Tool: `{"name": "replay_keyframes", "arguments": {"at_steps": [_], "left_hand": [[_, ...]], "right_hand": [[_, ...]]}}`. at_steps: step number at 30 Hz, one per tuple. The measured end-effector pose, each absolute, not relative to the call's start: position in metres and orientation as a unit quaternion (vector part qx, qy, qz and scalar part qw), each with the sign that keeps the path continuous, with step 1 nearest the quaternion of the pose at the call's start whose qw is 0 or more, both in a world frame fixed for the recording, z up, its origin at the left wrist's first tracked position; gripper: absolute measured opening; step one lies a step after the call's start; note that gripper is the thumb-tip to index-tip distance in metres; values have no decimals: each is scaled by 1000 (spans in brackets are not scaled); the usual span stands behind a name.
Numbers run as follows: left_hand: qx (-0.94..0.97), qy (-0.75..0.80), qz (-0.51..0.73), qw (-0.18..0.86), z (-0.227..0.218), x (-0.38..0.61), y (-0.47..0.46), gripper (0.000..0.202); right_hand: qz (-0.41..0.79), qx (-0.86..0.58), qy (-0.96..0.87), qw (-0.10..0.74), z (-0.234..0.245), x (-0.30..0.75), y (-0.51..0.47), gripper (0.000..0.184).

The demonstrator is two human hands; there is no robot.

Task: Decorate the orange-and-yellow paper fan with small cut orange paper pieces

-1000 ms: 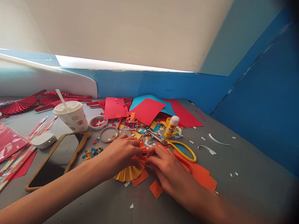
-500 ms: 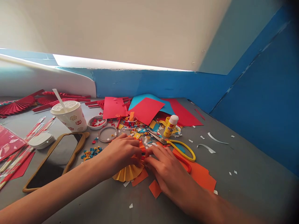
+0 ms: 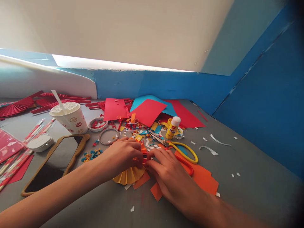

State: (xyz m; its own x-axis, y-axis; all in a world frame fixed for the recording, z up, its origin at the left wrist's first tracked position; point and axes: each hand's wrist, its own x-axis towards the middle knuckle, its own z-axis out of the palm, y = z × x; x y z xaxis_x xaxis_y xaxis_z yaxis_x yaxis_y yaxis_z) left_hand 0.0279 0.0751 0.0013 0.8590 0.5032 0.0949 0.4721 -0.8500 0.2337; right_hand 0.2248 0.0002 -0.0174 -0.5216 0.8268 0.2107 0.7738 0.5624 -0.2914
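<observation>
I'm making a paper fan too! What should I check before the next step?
Left hand and right hand on the yellow paper fan: ok.
Pleats even: ok.
Glue stick capped: ok.
Scissors away from the fingers: ok.
Scraps clear of the fan: not ok, they lie around it.
Glue holding at the fan's centre: cannot tell, fingers hide it.

The left hand (image 3: 122,155) and right hand (image 3: 168,172) press close together on orange paper (image 3: 143,148) at the top of a yellow paper fan (image 3: 129,175). Yellow-handled scissors (image 3: 182,152) lie at one o'clock from the right hand, and a glue stick (image 3: 172,128) stands at twelve o'clock
</observation>
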Motion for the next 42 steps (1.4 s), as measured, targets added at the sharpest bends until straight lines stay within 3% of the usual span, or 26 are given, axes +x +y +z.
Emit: {"name": "replay_keyframes", "arguments": {"at_steps": [17,23,31,42], "left_hand": [[959,233,109,121,-3,27,77,21],[958,243,104,113,-1,27,76,24],[961,231,114,101,-4,27,79,18],[965,227,107,78,-2,28,77,20]], "right_hand": [[61,-464,-872,144,-14,224,-1,26],[105,-463,-871,125,-5,227,-3,29],[107,-483,-855,159,-2,230,-1,18],[92,-464,-864,173,-8,224,1,24]]}}
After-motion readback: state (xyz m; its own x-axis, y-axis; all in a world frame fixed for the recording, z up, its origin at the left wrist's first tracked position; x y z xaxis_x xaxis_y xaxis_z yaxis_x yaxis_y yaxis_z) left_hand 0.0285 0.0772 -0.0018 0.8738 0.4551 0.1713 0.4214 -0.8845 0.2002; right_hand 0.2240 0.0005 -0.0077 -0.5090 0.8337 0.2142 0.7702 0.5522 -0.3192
